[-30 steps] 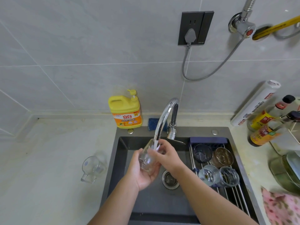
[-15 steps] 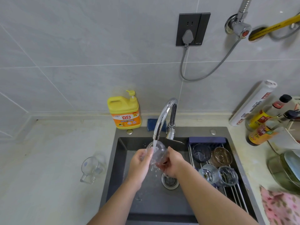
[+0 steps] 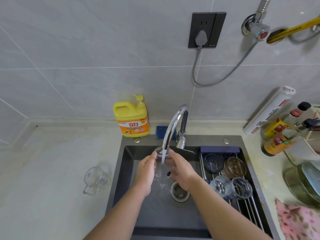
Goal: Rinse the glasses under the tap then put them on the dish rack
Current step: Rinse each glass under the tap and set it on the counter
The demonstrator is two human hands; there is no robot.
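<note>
The glass (image 3: 161, 170) is directly under the spout of the tap (image 3: 174, 122). Its mouth is up and its long axis is near upright, and the stream falls into it. Both hands grasp it. The left hand (image 3: 146, 172) curls round the side facing away from the rack, and the right hand (image 3: 181, 170) wraps the opposite side.

The rack (image 3: 249, 205) lies to the right of the tap, across the sink (image 3: 155, 213). That puts the right hand on the nearer side, so it looks the natural one to carry the glass over. The water inside would probably need tipping out first.

Four other glasses (image 3: 213, 163) crowd the end of the rack nearest the tap, and the bars closer to the person are bare. Left of the tap, on the desk (image 3: 52, 170), rests a mug (image 3: 95, 179), likely waiting for its own rinse.
</note>
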